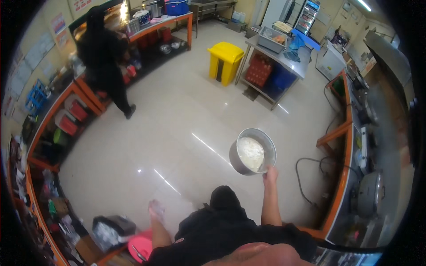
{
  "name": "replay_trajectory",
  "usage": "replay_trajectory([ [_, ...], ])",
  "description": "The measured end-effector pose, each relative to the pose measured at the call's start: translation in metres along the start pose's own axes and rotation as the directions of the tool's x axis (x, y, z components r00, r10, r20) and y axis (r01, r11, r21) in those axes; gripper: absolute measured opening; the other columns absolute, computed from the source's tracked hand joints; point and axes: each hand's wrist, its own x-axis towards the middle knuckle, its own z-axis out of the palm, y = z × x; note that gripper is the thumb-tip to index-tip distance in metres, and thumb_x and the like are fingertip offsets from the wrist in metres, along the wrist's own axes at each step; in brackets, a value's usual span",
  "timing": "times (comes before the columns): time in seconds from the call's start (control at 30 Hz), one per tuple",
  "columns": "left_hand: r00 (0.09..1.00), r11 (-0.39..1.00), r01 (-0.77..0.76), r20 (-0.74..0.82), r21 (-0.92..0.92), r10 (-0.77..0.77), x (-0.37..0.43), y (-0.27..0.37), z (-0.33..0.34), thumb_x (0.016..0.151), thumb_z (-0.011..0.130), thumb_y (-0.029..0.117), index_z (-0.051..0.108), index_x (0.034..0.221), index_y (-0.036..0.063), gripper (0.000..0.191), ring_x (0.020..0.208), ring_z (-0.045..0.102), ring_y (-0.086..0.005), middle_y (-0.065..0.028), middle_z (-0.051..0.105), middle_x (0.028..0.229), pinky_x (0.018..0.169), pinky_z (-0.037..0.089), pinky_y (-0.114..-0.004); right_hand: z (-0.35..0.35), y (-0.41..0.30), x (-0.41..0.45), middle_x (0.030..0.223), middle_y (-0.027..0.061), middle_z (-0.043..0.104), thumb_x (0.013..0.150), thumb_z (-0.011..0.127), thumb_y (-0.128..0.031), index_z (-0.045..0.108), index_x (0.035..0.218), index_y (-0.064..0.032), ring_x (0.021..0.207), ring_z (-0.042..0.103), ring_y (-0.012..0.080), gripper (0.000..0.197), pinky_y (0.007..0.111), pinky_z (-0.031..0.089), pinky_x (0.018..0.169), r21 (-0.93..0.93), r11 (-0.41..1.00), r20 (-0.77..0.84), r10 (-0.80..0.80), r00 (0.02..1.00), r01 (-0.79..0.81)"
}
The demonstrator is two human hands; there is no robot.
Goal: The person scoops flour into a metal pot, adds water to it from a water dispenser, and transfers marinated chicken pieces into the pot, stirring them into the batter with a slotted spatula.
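Observation:
My right hand [271, 174] grips the near rim of a round metal pot [235, 159], held out over the tiled floor. Inside the pot lies a pale mass that looks like dough [250, 153], with white powder on top. My left hand [156, 210] hangs low at my left side, blurred and whitish. It holds nothing that I can see, and its fingers look loosely apart. Near it are a pink lid or tub [141, 245] with a metal utensil on it and a dark bin [123, 226] with a clear plastic liner.
A person in black [103, 60] stands at the orange-framed counter on the left. Ahead are a yellow pedal bin [224, 63] and a steel table [301, 68] bearing a grey tub [273, 41]. A cable [298, 173] loops on the floor beside the right-hand counter [339, 206].

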Motion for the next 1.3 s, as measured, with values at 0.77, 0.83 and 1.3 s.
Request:
replay_trajectory([
  [0.77, 0.999, 0.998, 0.053, 0.006, 0.021, -0.053, 0.570, 0.259, 0.502, 0.094, 0.042, 0.061, 0.035, 0.147, 0.0151, 0.070, 0.129, 0.041, -0.0286, -0.0059, 0.040, 0.147, 0.106, 0.032, -0.046, 0.702, -0.199, 0.456, 0.076, 0.0051, 0.057, 0.082, 0.052, -0.004, 0.058, 0.097, -0.0018, 0.054, 0.051, 0.0124, 0.017, 0.027, 0.036, 0.040, 0.036, 0.998, 0.093, 0.045, 0.995, -0.048],
  [0.83, 0.318, 0.798, 0.519, 0.936, -0.305, 0.150, 0.649, 0.284, 0.541, 0.095, 0.039, 0.062, 0.022, 0.153, 0.0128, 0.078, 0.133, 0.038, -0.0295, -0.0086, 0.031, 0.154, 0.107, 0.032, -0.046, 0.766, -0.247, 0.459, 0.076, 0.0044, 0.056, 0.081, 0.053, -0.004, 0.058, 0.095, -0.0038, 0.050, 0.047, 0.0104, 0.015, 0.025, 0.031, 0.038, 0.173, 0.979, 0.117, 0.085, 0.989, -0.104],
  [1.3, 0.877, 0.980, -0.024, 0.475, 0.197, -0.074, 0.992, 0.468, 1.208, 0.093, 0.056, 0.051, 0.060, 0.108, 0.0131, 0.041, 0.098, 0.054, -0.0220, -0.0044, 0.059, 0.107, 0.085, 0.047, -0.037, 1.058, -0.370, 0.773, 0.069, 0.0016, 0.053, 0.079, 0.054, -0.003, 0.061, 0.091, -0.0045, 0.044, 0.042, 0.0086, 0.014, 0.024, 0.027, 0.038, 0.368, 0.924, -0.178, -0.038, 0.983, 0.102],
])
